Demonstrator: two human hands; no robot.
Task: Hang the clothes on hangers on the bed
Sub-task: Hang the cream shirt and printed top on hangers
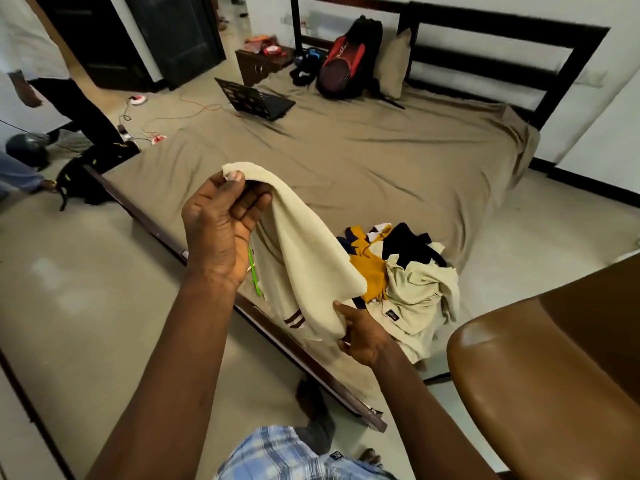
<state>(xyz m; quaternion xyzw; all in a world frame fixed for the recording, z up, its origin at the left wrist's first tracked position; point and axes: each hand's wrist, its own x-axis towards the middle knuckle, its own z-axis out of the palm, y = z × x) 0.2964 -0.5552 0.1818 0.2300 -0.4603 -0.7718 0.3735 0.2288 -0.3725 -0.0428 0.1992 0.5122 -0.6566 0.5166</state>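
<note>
Cream knitted cloth, a cream garment with two brown stripes near one edge, hangs in the air over the near corner of the bed, held between both hands. The left hand is raised and pinches the top fold between thumb and fingertips, fingers curled round the cloth. The right hand is lower and grips the bottom edge, thumb on top of the fabric. Behind the garment and the left wrist, a green hanger shows only in part, lying on the sheet near the bed's edge. Just right of the garment, a pile of clothes sits rumpled on the same corner: mustard, dark navy, white and pale beige pieces tangled together. The bed is covered with a wrinkled tan sheet. Farther up it an open laptop rests near the far side, and a red and black backpack leans beside a tan pillow against the dark headboard. A glossy brown chair fills the lower right. At the left edge a second person stands on the floor, with a black bag near the bed frame.
</note>
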